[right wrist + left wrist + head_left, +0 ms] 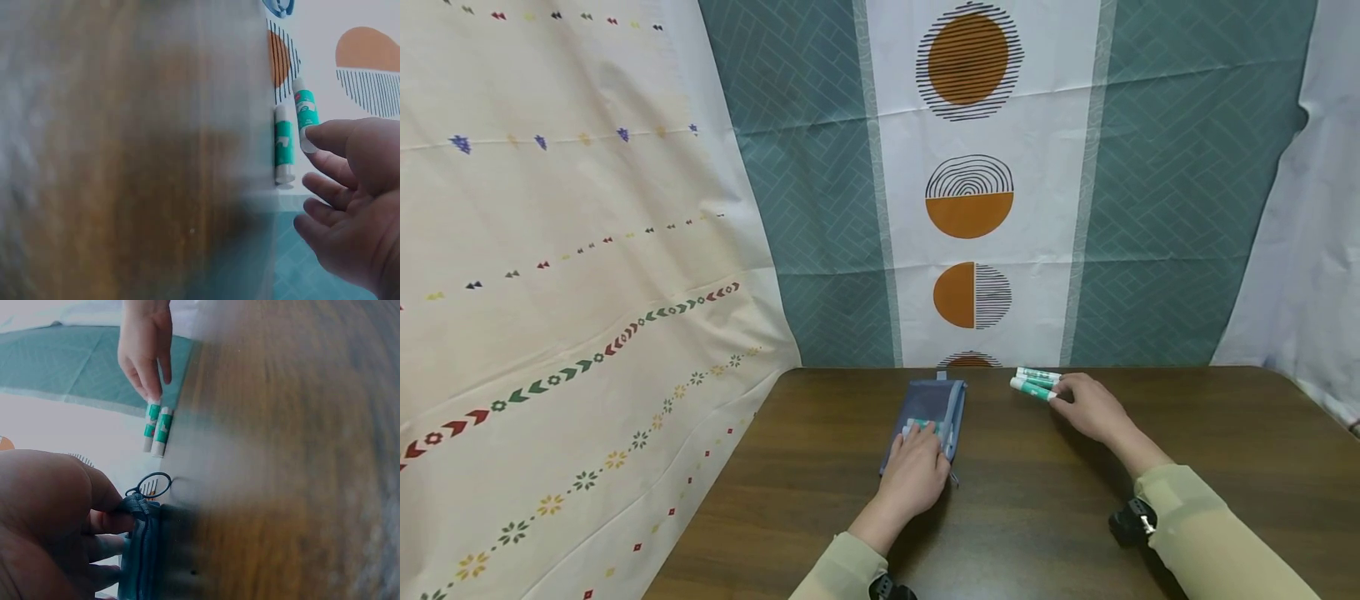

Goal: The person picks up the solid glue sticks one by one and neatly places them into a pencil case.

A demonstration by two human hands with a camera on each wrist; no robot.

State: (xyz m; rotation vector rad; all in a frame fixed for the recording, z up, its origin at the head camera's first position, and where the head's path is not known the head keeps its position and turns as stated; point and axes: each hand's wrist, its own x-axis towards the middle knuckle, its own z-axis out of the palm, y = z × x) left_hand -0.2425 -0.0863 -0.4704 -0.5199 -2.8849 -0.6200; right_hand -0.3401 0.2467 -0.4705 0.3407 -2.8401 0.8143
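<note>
- Glue stick [1032,388] is pointing crosswise, right of the pouch [932,400], its right end being pinched by the nearer right hand [1092,407].
- Left hand [915,472] is resting relaxed fingers across the pouch.

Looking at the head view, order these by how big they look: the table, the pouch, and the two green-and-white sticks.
Largest to smallest:
1. Table
2. Pouch
3. Nearer stick and farther stick: they look alike and the right hand may cover their ends, so I won't rank them.
</note>
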